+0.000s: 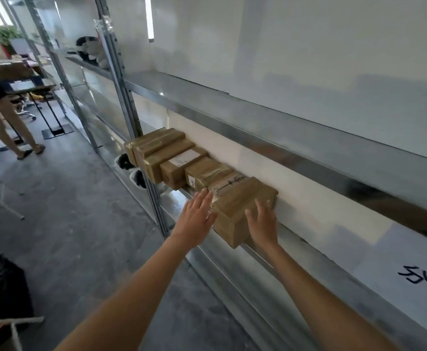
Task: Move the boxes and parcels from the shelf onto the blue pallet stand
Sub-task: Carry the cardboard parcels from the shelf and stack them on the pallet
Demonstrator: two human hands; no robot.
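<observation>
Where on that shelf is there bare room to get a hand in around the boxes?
Bare shelf runs right of the nearest box, out to the white sheet with writing; the right hand is there. Left of that box it is crowded: the row of taped boxes sits side by side, and the left hand hovers at the seam.

"Where is the camera?"

"There is only one. It sits on the person's head. It looks forward and down along both arms."

"What does it face?"

"The shelf [258, 117], seen at a slant, so the shelf runs off to the far left. The hands, left [197, 219] and right [263, 221], and the nearest box [240, 209] are close up. It sees wide: floor [68, 198] on the left, wall [308, 46] up top."
</observation>
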